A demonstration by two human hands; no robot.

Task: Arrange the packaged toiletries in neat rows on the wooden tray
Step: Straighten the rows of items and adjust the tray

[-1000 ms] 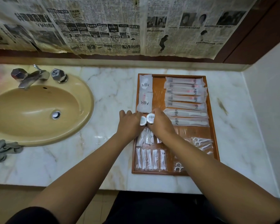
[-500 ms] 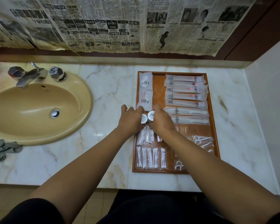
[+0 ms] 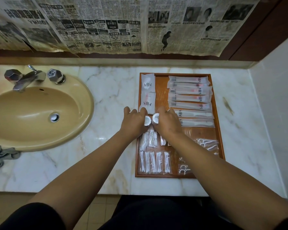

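Observation:
A wooden tray (image 3: 161, 90) lies on the marble counter, right of the sink. Several long toothbrush packets (image 3: 189, 92) are stacked in a row at its top right, with two comb packets (image 3: 196, 117) below them. Two flat white sachets (image 3: 148, 92) lie along its top left. Cotton-swab packets (image 3: 155, 161) fill the lower left and floss-pick packets (image 3: 206, 143) the lower right. My left hand (image 3: 133, 122) grips a small round foil-wrapped packet (image 3: 147, 121). My right hand (image 3: 168, 122) grips a second round foil packet (image 3: 156, 118). Both packets meet side by side over the tray's left middle.
A tan oval sink (image 3: 35, 113) with a chrome tap (image 3: 28, 78) fills the counter's left. A grey cloth (image 3: 2, 155) lies at the sink's front left. Newspaper (image 3: 123, 25) hangs on the back wall. A white wall (image 3: 276, 113) closes the right side.
Both hands with the two round foil packets have shifted slightly up the tray toward the white sachets. The packets stay pressed side by side.

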